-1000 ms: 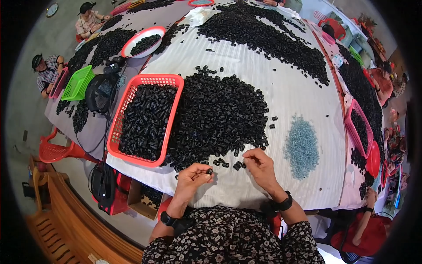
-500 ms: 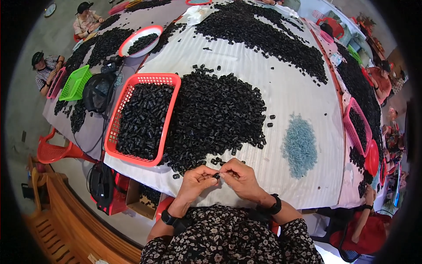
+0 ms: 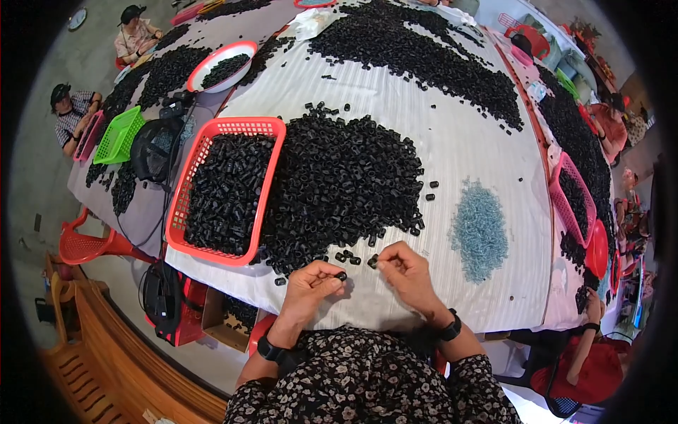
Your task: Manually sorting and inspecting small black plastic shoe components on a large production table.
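My left hand (image 3: pixel 311 288) pinches a small black hollow cap (image 3: pixel 342 276) between thumb and fingertips, low over the cloth. To its right, my right hand (image 3: pixel 408 277) has thumb and forefinger closed at another small black cap (image 3: pixel 373 261). Just beyond both hands spreads a large pile of similar black caps (image 3: pixel 346 177), with a few loose ones at its near edge. A red plastic basket (image 3: pixel 176 237) stands left of the pile, filled with black caps (image 3: pixel 229 191).
Small clear bluish pieces (image 3: pixel 480 233) lie heaped to the right. A white cloth (image 3: pixel 438 297) covers the table. Farther back are another bank of black caps (image 3: pixel 424 56) and a red-rimmed bowl (image 3: pixel 194 83). Other people (image 3: pixel 70 116) sit around the table; a pink basket (image 3: pixel 575 201) stands at right.
My hands, together at one cap before, have moved apart. The left keeps a black cap; the right has shifted right and slightly forward to another cap on the cloth.
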